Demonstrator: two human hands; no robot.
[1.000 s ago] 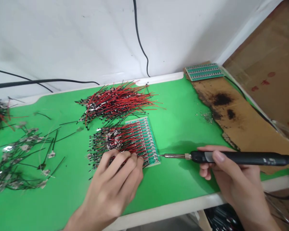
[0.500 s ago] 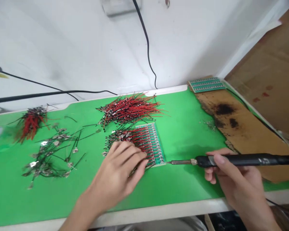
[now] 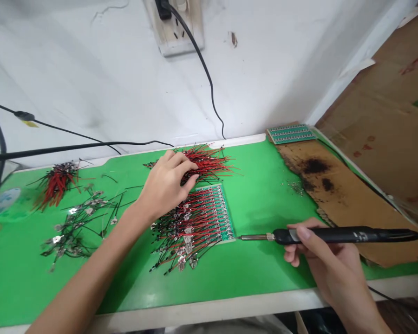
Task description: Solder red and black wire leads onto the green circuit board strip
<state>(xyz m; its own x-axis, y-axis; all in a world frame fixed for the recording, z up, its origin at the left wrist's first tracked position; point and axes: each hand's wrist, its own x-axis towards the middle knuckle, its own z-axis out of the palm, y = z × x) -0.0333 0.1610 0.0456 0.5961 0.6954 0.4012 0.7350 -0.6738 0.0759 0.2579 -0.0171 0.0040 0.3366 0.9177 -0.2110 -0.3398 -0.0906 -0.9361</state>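
Note:
My right hand (image 3: pixel 323 250) grips a black-handled soldering iron (image 3: pixel 348 235). Its metal tip points left, just beside the lower right corner of a green circuit board (image 3: pixel 226 211). Rows of red wires (image 3: pixel 204 213) run leftward from that board, ending in a tangle of black wires and small shiny metal tabs (image 3: pixel 181 263). My left hand (image 3: pixel 170 181) is over the left part of a loose pile of red wires (image 3: pixel 212 160) behind the board. Thumb and index finger are apart there, with no wire visible between them; the other fingertips are partly hidden.
Black wires with metal tabs (image 3: pixel 73 227) and a red wire bundle (image 3: pixel 57 183) lie at left on the green mat (image 3: pixel 261 273). At right is scorched cardboard (image 3: pixel 355 199) with another circuit board (image 3: pixel 292 133). Black cables (image 3: pixel 73 149) cross near the wall.
My left hand has left the wires at the board and moved up and away to the loose red pile. The iron stays by the board's corner. The camera view has tilted up slightly.

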